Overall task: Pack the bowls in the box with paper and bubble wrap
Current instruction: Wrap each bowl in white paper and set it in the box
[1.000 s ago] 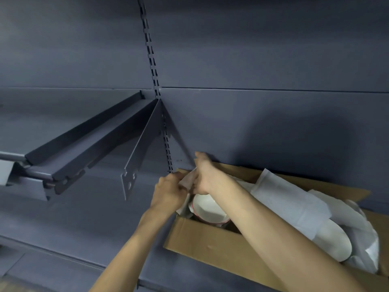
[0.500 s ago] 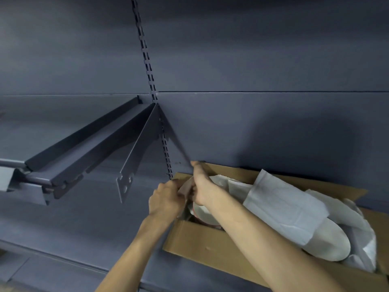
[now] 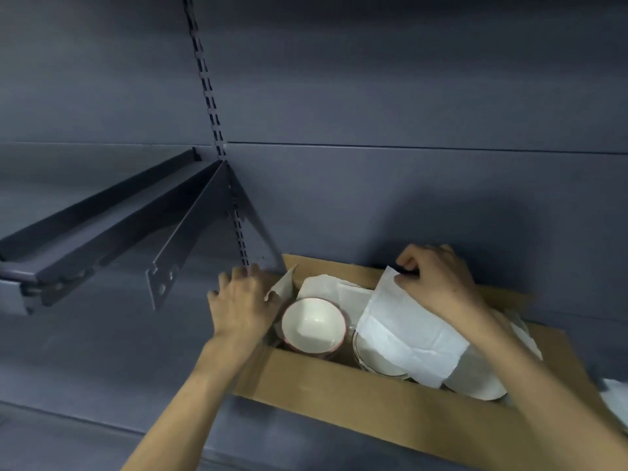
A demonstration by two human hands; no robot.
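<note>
An open cardboard box [image 3: 339,379] lies at the lower right, against the dark back wall. At its left end a white bowl with a pink rim [image 3: 313,326] sits upright and uncovered. To the right, a white paper sheet [image 3: 404,334] drapes over another bowl [image 3: 377,363], of which only the rim shows. My right hand [image 3: 438,283] pinches that sheet's top corner near the box's back wall. My left hand [image 3: 243,302] rests with fingers spread on the box's left end, touching a smaller paper piece [image 3: 283,283].
A dark metal shelf with its bracket [image 3: 112,232] juts out at the left, level with the box. A slotted upright rail [image 3: 217,137] runs up the back panel. More white paper [image 3: 615,399] lies at the far right edge.
Both hands were together at the box's left end, pulling paper. Now the right hand has moved right to the big sheet, and the pink-rimmed bowl is uncovered.
</note>
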